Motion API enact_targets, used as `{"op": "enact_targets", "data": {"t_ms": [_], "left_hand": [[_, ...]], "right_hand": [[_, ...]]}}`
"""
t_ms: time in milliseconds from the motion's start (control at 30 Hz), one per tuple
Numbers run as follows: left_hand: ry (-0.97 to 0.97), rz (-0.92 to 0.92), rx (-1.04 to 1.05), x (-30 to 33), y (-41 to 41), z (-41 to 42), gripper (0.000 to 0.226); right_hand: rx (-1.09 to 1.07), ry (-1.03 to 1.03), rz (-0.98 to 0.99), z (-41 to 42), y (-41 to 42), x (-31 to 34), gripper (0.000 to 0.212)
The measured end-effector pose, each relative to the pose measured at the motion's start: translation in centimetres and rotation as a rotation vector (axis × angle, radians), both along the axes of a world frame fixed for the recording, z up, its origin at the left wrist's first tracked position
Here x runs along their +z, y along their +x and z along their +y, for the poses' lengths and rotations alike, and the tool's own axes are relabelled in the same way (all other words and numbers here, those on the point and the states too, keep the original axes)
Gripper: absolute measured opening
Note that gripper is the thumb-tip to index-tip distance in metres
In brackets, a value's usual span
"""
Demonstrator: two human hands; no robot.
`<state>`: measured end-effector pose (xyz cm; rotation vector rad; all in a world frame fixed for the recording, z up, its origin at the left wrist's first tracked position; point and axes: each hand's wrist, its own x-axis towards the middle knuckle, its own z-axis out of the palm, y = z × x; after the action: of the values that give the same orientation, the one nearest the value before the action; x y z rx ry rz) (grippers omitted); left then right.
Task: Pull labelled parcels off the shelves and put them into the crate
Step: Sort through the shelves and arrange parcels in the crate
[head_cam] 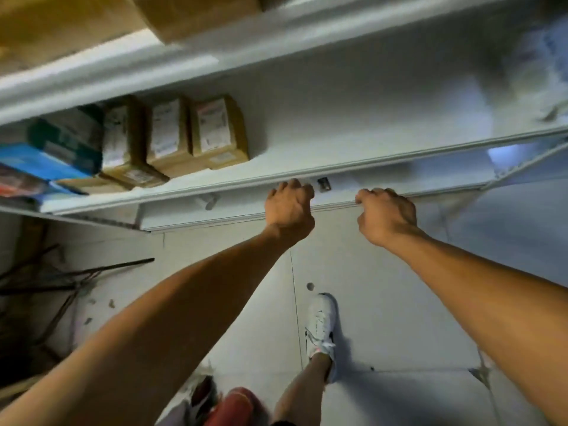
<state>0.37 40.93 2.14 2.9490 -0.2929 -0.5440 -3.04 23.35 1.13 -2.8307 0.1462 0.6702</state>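
Observation:
Three brown labelled parcels (196,133) stand side by side on the middle white shelf (338,139), left of centre, with white labels facing up. My left hand (289,207) and my right hand (385,215) are both at the front edge of the lower white shelf (233,210), right of the parcels and apart from them. The fingers of both hands are curled under, and nothing shows inside them. No crate is in view.
Blue and teal boxes (58,152) sit left of the parcels. Large cardboard boxes (190,13) fill the top shelf. A small dark tag (323,184) lies between my hands. Dark rods (70,278) lie on the tiled floor at left, and my white shoe (321,327) is below.

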Motion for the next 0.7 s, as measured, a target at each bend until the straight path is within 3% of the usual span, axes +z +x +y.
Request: {"op": "enact_targets", "data": {"t_ms": [167, 267, 433, 567, 633, 700], "left_hand": [[-0.324, -0.056, 0.531, -1.1, 2.8, 8.7, 0.063], [-0.567, -0.122, 0.733, -1.9, 4.6, 12.4, 0.075], [-0.855, -0.182, 0.835, -2.2, 7.0, 15.3, 0.072], [-1.066, -0.086, 0.888, -2.5, 8.4, 15.9, 0.066], [-1.120, -0.069, 0.935, -2.6, 8.9, 16.0, 0.056], [-1.149, -0.062, 0.978, -2.7, 8.8, 16.0, 0.051]], "right_hand": [[-0.148, 0.576, -0.027, 10.0, 6.4, -1.8, 0.048], [-0.206, 0.794, -0.036, 15.3, 9.7, -1.9, 0.066], [-0.214, 0.816, 0.040, 19.9, 13.8, -1.4, 0.090], [-0.235, 0.821, 0.143, 21.0, 15.1, -2.4, 0.097], [-0.247, 0.823, 0.140, 21.0, 15.0, -2.9, 0.096], [-0.258, 0.815, 0.088, 20.4, 14.3, -2.8, 0.082]]}}
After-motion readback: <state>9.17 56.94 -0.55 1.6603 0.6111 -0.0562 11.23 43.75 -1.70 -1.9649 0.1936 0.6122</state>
